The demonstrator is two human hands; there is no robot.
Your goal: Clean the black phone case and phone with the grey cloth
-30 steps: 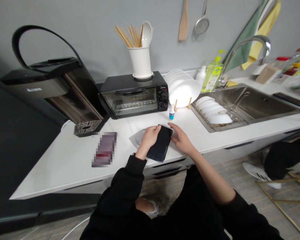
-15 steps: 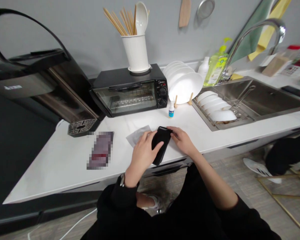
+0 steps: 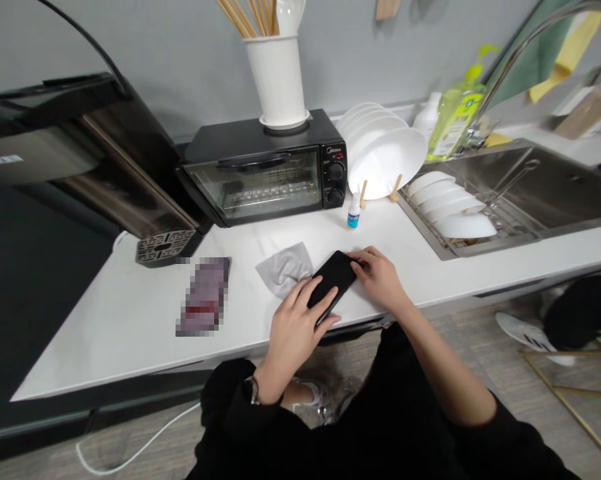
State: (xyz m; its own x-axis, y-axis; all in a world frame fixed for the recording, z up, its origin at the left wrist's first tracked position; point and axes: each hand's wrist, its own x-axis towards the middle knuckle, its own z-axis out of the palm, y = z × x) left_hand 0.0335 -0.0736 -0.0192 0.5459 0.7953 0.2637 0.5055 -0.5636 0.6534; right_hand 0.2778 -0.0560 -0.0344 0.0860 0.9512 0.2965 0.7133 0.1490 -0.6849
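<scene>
Centre of frame, near the front edge of the white counter (image 3: pixel 130 320): black phone (image 3: pixel 334 280), lying flat and slanted. Left hand (image 3: pixel 300 323) lies over its lower end, fingers spread along it; right hand (image 3: pixel 380 280) grips its upper end. Just left of the phone: grey cloth (image 3: pixel 283 268). Behind: small dropper bottle (image 3: pixel 353 213), black toaster oven (image 3: pixel 265 175), racked white plates (image 3: pixel 385 157).

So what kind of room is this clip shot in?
Most likely a home kitchen: a toaster oven sits on the white counter, white plates stand in a rack, and a steel sink with a faucet lies to the right.
</scene>
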